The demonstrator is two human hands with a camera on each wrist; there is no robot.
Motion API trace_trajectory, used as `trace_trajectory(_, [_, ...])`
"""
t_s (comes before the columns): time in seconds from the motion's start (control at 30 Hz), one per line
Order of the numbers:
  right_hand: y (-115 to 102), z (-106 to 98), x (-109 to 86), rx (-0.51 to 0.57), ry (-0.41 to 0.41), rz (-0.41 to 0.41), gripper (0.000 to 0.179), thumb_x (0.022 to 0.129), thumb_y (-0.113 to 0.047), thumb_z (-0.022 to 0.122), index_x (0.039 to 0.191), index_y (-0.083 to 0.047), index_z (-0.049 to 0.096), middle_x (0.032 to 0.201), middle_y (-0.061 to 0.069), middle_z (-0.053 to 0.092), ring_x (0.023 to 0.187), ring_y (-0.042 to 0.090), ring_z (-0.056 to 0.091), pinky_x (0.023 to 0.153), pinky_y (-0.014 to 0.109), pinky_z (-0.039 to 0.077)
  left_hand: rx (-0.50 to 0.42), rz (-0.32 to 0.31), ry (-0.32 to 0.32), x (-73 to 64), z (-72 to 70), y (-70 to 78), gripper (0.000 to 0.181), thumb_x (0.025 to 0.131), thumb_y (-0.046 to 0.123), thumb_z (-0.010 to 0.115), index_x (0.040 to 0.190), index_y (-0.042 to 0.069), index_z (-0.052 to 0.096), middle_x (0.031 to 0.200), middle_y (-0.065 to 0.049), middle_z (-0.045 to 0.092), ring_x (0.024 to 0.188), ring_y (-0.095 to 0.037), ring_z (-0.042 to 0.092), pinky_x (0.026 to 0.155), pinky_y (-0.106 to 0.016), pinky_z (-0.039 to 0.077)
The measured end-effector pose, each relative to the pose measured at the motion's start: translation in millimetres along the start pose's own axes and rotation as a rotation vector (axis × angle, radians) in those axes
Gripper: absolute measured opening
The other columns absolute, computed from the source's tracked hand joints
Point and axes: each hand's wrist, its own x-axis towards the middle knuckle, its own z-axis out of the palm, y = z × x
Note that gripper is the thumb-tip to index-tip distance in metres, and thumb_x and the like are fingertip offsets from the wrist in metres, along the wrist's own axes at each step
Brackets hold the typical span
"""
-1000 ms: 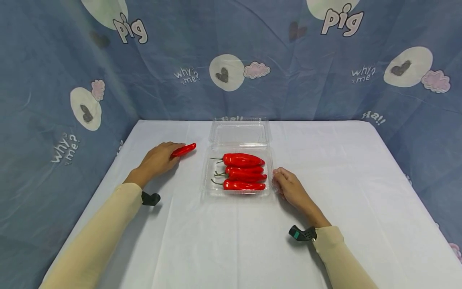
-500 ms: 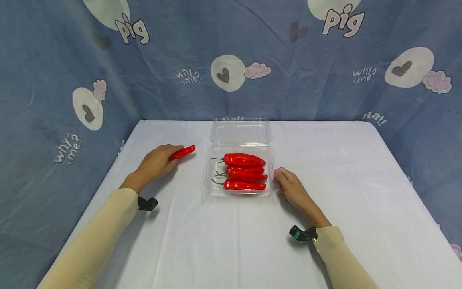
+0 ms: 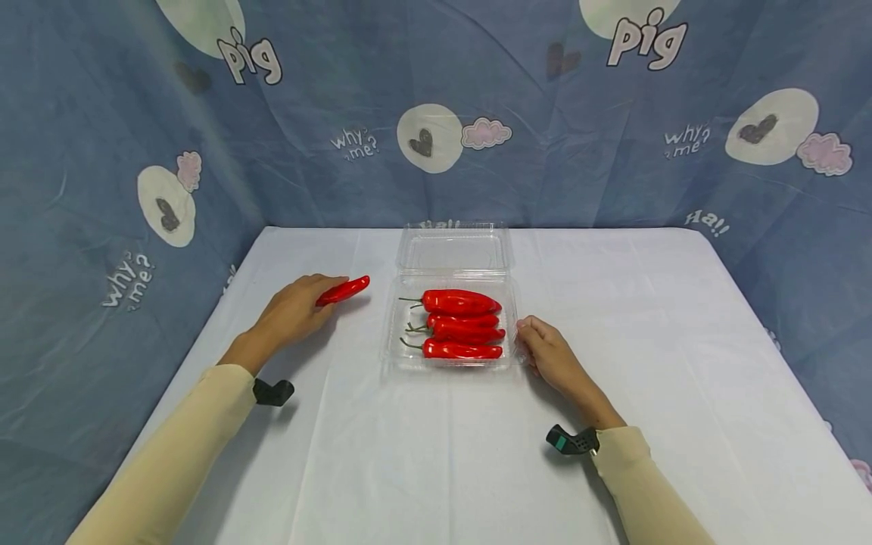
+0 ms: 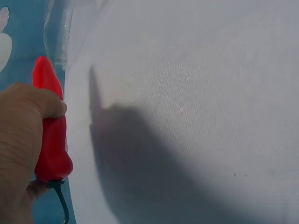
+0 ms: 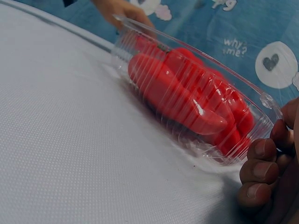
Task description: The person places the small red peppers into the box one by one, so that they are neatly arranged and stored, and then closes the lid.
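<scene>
My left hand (image 3: 294,309) holds a red chili pepper (image 3: 344,290) just above the cloth, left of a clear plastic clamshell box (image 3: 391,333). In the left wrist view the thumb lies across this pepper (image 4: 53,144), whose green stem points down toward the wrist. Several more red chili peppers (image 3: 463,301) lie side by side in the box, stems to the left. With thumb and fingers, my right hand (image 3: 555,359) pinches the box's right edge. The right wrist view shows these fingertips (image 5: 264,170) at the box's near corner.
The box's lid (image 3: 453,250) is folded back toward the rear edge of the white-covered table (image 3: 381,469). Behind and to the sides hangs a blue printed curtain (image 3: 306,151). A black wrist camera (image 3: 274,392) sits on the left wrist, another (image 3: 568,440) on the right.
My left hand has drawn slightly back toward me with the chili pepper still in its hold. My right hand and the box have stayed in place.
</scene>
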Motion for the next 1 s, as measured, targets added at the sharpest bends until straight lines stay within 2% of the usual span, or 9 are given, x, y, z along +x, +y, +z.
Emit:
trace_trajectory(0.2, [3.9,-0.1,1.0,-0.007,0.009,-0.01,0.037,0.109,-0.029,0.042,0.087,0.0,0.048,0.06,0.002,0.039,0.048,0.014,0.038,0.042,0.026,0.034,-0.018,-0.002,0.011,-2.2,-2.5,6.1,0.061,0.09,0.015,0.072,0.148,0.022,0.052,0.138,-0.01,0.058,0.121,-0.031,0.053,0.098,-0.055,0.048])
trace_trajectory(0.43, [4.0,0.4,0.5,-0.022,0.019,-0.023,0.037,0.109,-0.033,0.043,0.084,-0.005,0.048,0.06,0.001,0.04,0.048,0.015,0.039,0.042,0.026,0.035,-0.001,0.032,0.049,-2.9,-5.2,14.3,0.058,0.092,0.015,0.07,0.147,0.022,0.052,0.137,-0.011,0.058,0.121,-0.032,0.054,0.097,-0.056,0.049])
trace_trajectory(0.7, [3.6,-0.2,0.7,-0.009,0.011,-0.011,0.038,0.109,-0.031,0.043,0.086,-0.001,0.048,0.061,0.002,0.04,0.049,0.014,0.038,0.043,0.026,0.034,0.0,0.059,0.066,-1.9,-7.3,25.4,0.057,0.092,0.016,0.071,0.146,0.023,0.054,0.135,-0.01,0.06,0.119,-0.031,0.056,0.096,-0.055,0.05])
trace_trajectory(0.93, [-32.9,1.5,-14.7,-0.002,-0.015,-0.007,0.034,0.11,-0.018,0.04,0.085,0.004,0.048,0.061,0.002,0.04,0.049,0.014,0.039,0.044,0.024,0.036,0.007,0.093,0.082,0.1,-8.2,32.8,0.059,0.091,0.017,0.073,0.146,0.024,0.054,0.133,-0.008,0.062,0.117,-0.029,0.058,0.094,-0.053,0.051])
trace_trajectory(1.0, [-33.2,1.8,-14.5,-0.002,-0.013,-0.009,0.034,0.11,-0.018,0.04,0.085,0.004,0.048,0.061,0.002,0.041,0.049,0.013,0.039,0.044,0.024,0.036,0.009,0.104,0.088,0.9,-8.7,34.8,0.059,0.091,0.017,0.074,0.146,0.025,0.054,0.132,-0.007,0.062,0.115,-0.028,0.058,0.093,-0.051,0.051])
